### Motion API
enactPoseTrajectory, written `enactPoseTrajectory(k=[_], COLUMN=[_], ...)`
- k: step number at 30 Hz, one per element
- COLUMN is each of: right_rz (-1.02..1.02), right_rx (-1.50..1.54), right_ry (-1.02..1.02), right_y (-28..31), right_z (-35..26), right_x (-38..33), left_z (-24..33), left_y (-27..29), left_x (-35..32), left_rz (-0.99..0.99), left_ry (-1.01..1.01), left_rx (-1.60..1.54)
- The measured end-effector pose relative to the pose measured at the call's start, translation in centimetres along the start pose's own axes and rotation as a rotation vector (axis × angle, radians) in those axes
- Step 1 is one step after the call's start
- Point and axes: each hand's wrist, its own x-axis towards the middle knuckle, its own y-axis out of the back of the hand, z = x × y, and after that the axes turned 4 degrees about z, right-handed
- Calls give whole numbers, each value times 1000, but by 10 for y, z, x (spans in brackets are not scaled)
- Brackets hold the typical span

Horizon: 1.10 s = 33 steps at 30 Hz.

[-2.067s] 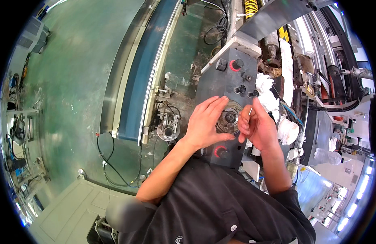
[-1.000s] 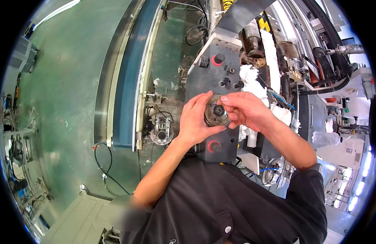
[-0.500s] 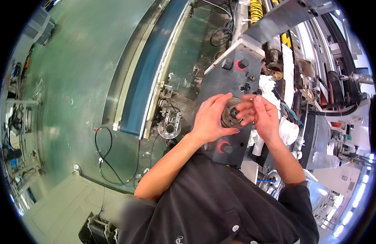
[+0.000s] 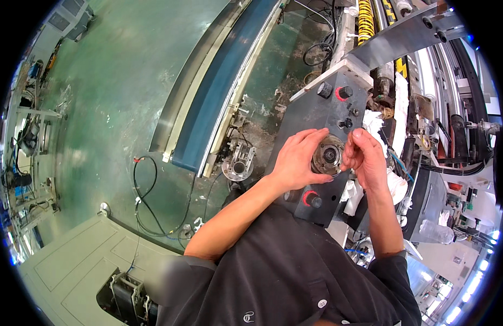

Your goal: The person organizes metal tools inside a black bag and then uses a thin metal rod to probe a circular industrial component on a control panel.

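Observation:
A round metal part (image 4: 330,156) with a dark hub and a bright rim sits against the dark grey machine plate (image 4: 297,117). My left hand (image 4: 301,163) curves round its left side, thumb below and fingers above, gripping the rim. Just off its right edge, my right hand (image 4: 368,162) is closed, fingertips and thumb drawn together. Whatever may be between those fingertips is too small to make out. Dark knobs with red rings stand on the plate, an upper one (image 4: 344,93) and a lower one (image 4: 312,199).
A blue conveyor belt (image 4: 219,81) runs along the left, above a green floor (image 4: 115,98). Beside it sits a small metal bracket assembly (image 4: 239,163). White crumpled cloths (image 4: 375,127), rollers and cables lie to the right. A steel arm (image 4: 404,41) crosses at the upper right.
My right hand has drawn back to the right from over the round part, and its fingers have curled in. The hub now shows. My left hand stays on the rim; the whole view has shifted.

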Motion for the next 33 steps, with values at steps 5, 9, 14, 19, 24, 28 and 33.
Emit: enactPoseTrajectory(k=[5,9,14,19,24,28,33], right_rz=[-113,-25,51,43,27,-14,0], right_rx=[13,-88,-265,-288,-72,212,84], right_ry=[-13,67,279,489,333,48,21], right_y=[9,1,-13,-17,-10,-10,-8], right_z=[0,-6,3,27,30,18,19], right_x=[-2,-7,-11,-4,7,12,12], left_z=[-1,-2,-2,-4,-3,-3,-2], left_y=[-3,-3,-3,-4,-4,-3,-5], left_x=[0,0,0,0,-1,-1,0], left_rz=[9,11,22,17,18,24,16], left_ry=[-12,-17,-25,-23,-23,-23,-16], left_rx=[-5,-5,-4,-15,-10,-6,-8])
